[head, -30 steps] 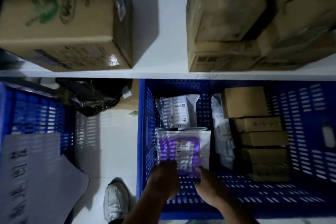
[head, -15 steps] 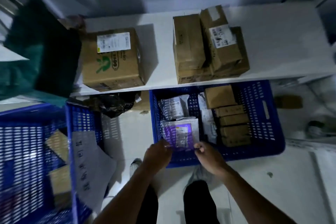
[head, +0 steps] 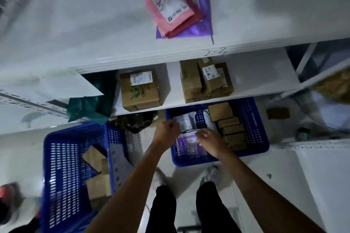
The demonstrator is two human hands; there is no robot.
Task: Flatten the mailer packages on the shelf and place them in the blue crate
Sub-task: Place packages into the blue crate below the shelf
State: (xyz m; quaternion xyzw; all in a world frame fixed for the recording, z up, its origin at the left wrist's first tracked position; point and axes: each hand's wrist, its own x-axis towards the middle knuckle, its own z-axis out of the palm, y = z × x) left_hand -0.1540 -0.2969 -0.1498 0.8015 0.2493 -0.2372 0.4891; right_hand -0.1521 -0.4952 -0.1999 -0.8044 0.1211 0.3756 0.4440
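Note:
On the upper shelf [head: 94, 24] lies a stack of mailers: a pink mailer [head: 171, 15] with a white label on top, a dark red one under it, and a purple mailer [head: 205, 17] at the bottom. The blue crate [head: 259, 138] stands on the floor under the lower shelf. In it lie a clear mailer with purple contents [head: 186, 144], a white mailer [head: 184, 122] behind it, and brown boxes [head: 230, 128] on the right. My left hand [head: 166, 131] hovers over the crate's left rim, fingers curled in, holding nothing. My right hand [head: 209, 140] hovers over the purple mailer, fingers loosely bent, holding nothing.
The lower shelf carries a cardboard box [head: 141, 91] with a green logo, a pair of brown boxes [head: 204, 81] and a green bag [head: 91, 106]. A second blue crate [head: 62, 166] with boxes and paper stands at the left. A black bag [head: 136, 121] lies between the crates.
My view has risen and pulled back, bringing the upper shelf and its mailer stack into sight. Both hands have let go of the purple mailer and lifted above the crate.

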